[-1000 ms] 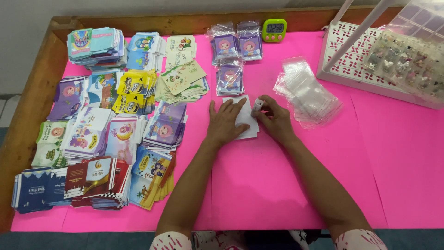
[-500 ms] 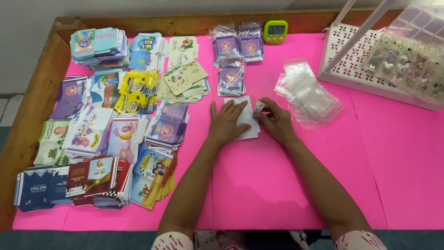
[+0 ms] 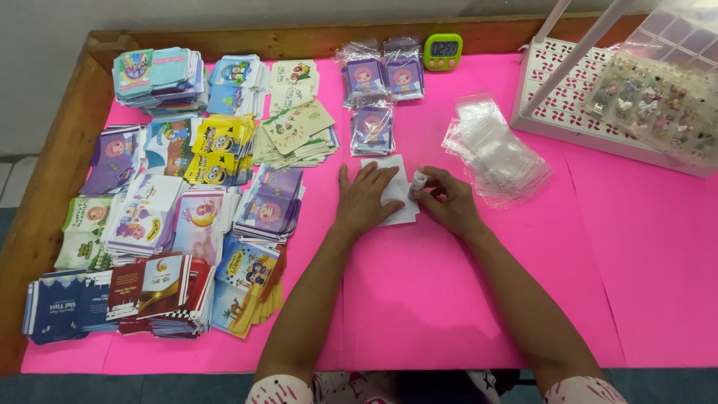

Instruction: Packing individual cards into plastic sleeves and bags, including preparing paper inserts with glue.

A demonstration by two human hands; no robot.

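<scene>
From my remote view, nearest the camera I see two bare forearms entering over the front edge of a bright pink table cover (image 3: 449, 314). The left hand (image 3: 364, 200) lies flat, fingers spread slightly apart, pressing a white card (image 3: 396, 196) onto the cover near the table's centre. The right hand (image 3: 447, 202) sits just beside it, fingers pinched together on a small white cylindrical object (image 3: 419, 180) at the card's right edge; I cannot tell what the object is.

To the left, stacks of printed cartoon cards (image 3: 172, 202) cover the surface in rows, from dark blue and red packs at the front to light blue ones at the back. Just right of the hands lies a loose pile of clear plastic sleeves (image 3: 497, 153). Beyond the white card, three stacks of sleeved purple cards (image 3: 378, 82) rest near a green digital timer (image 3: 443, 51). At far right stands a white perforated tray (image 3: 568, 90) with a clear compartment box (image 3: 666, 97) of small items. A wooden rim (image 3: 52, 187) frames the table; a grey floor shows at left.
</scene>
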